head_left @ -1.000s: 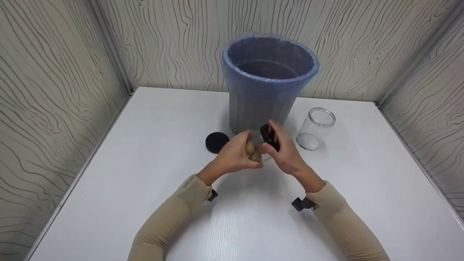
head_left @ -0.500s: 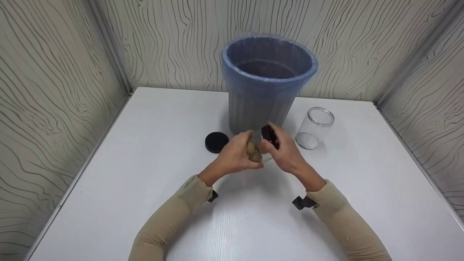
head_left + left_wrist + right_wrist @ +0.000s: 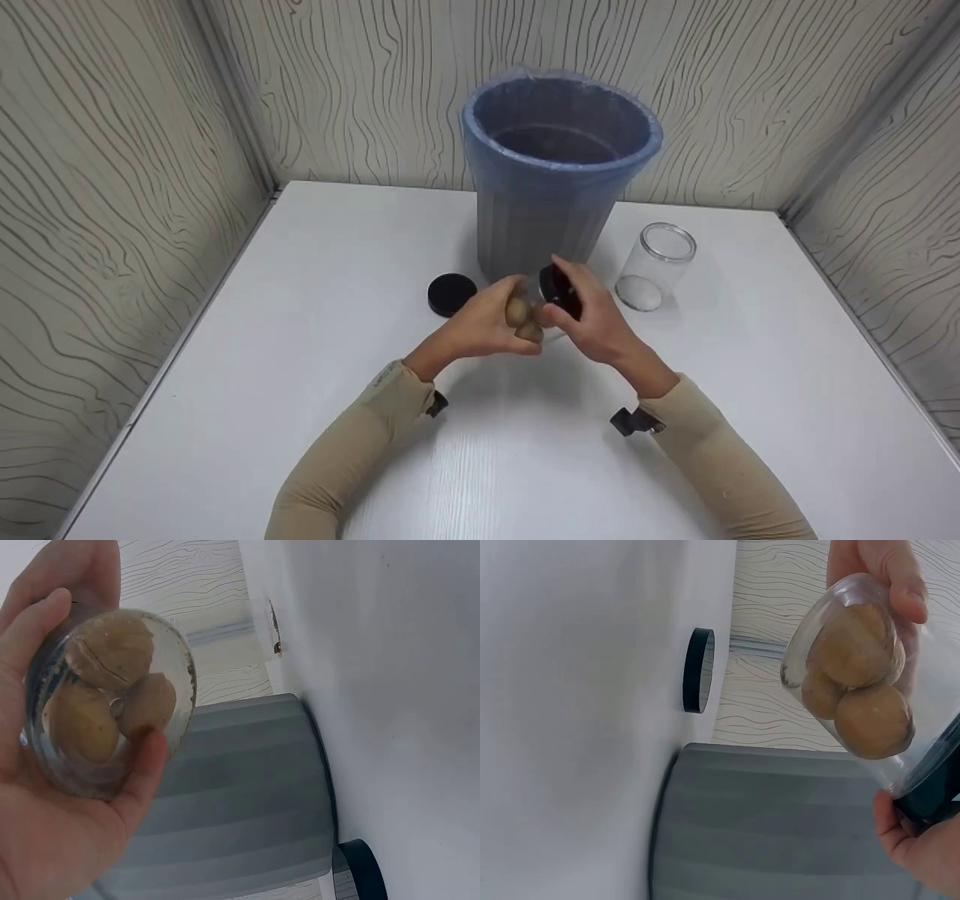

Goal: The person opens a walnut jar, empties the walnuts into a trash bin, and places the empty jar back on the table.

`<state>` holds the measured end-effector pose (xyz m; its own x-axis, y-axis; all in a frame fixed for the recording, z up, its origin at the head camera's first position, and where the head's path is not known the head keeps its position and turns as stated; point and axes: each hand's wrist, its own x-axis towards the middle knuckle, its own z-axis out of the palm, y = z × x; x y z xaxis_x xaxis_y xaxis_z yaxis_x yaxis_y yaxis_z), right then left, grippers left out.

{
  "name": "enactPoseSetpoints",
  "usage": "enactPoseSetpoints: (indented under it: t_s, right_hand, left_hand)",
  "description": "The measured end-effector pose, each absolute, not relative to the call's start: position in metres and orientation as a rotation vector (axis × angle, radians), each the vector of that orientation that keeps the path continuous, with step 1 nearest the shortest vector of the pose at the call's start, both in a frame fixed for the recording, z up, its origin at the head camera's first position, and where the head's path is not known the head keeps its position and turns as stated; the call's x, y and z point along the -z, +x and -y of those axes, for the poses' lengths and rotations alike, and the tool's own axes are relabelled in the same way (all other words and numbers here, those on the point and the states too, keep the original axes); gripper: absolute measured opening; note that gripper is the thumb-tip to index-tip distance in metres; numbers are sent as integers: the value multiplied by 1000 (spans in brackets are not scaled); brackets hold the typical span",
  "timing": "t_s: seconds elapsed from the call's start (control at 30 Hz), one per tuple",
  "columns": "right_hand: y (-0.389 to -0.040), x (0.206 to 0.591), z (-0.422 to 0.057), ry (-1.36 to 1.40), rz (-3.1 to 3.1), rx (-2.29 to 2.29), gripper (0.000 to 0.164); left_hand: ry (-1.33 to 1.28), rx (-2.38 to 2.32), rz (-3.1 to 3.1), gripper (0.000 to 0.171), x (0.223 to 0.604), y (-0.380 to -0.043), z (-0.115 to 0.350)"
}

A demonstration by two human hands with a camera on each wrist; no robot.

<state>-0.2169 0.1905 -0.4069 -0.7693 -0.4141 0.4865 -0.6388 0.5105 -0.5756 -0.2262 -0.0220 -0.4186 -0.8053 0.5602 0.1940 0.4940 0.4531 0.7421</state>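
A white table boxed in by wood-grain walls carries a tall grey bin lined with a blue bag at the back, and in front of it both hands meet in the air around a small clear jar held tilted on its side above the tabletop. The left hand wraps the glass base, fingers and thumb curled round it, and the right hand is clamped on the jar's black lid. To loosen the lid well, I judge the left should keep the base steady while the right turns, the mouth kept from dipping so the three brown nut-like balls stay inside. A second clear jar, lidless with something white at the bottom, stands to the right of the bin, and a loose black lid lies flat to the left. Whether the held lid is still threaded on is hard to tell; the bin's inside is mostly out of sight.
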Motion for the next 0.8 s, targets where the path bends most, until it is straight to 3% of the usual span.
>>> enactPoseSetpoints:
  t_s: [0.23, 0.8]
  right_hand:
    - [-219, 408, -195, 976, 2431, -1102, 70]
    - [-222, 412, -202, 1216, 2254, -963, 80]
  left_hand:
    - [968, -1312, -2528, 93, 417, -226, 24]
    - [1057, -1280, -2348, 89, 416, -231, 30]
